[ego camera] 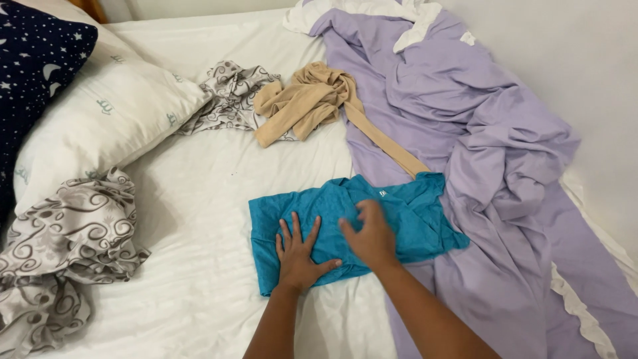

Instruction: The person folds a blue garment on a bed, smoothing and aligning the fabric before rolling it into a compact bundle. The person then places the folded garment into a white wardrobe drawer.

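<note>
A teal garment (412, 213) lies partly folded on the white bed sheet (199, 199), its right side overlapping a lilac blanket (485, 146). My left hand (297, 251) presses flat on the garment's lower left part, fingers spread. My right hand (369, 234) rests on the middle of the garment, slightly blurred, fingers apart and palm down. Neither hand grips the cloth.
A tan garment (309, 100) lies bunched beyond the teal one, one strip trailing toward it. Grey swirl-patterned cloth sits at the left (73, 233) and near the top (229, 90). A white pillow (100, 119) and a dark starry pillow (33, 60) fill the upper left.
</note>
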